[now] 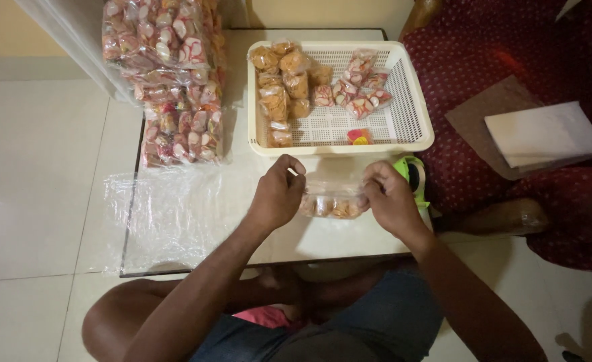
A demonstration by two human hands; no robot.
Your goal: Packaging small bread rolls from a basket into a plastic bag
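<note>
A small clear plastic bag of orange-brown snacks [333,201] lies on the low white table [195,221], held at its top edge between both hands. My left hand [277,194] pinches the bag's left corner. My right hand [390,198] pinches its right corner. Just behind my right hand sits a green tape dispenser [411,173], partly hidden by the fingers.
A cream plastic basket [410,131] behind the bag holds several small packets of brown and pink-white snacks. A large clear bag of packed snacks [168,74] stands at the back left. Loose plastic sheet [168,214] covers the table's left. A red chair with white paper [544,134] is on the right.
</note>
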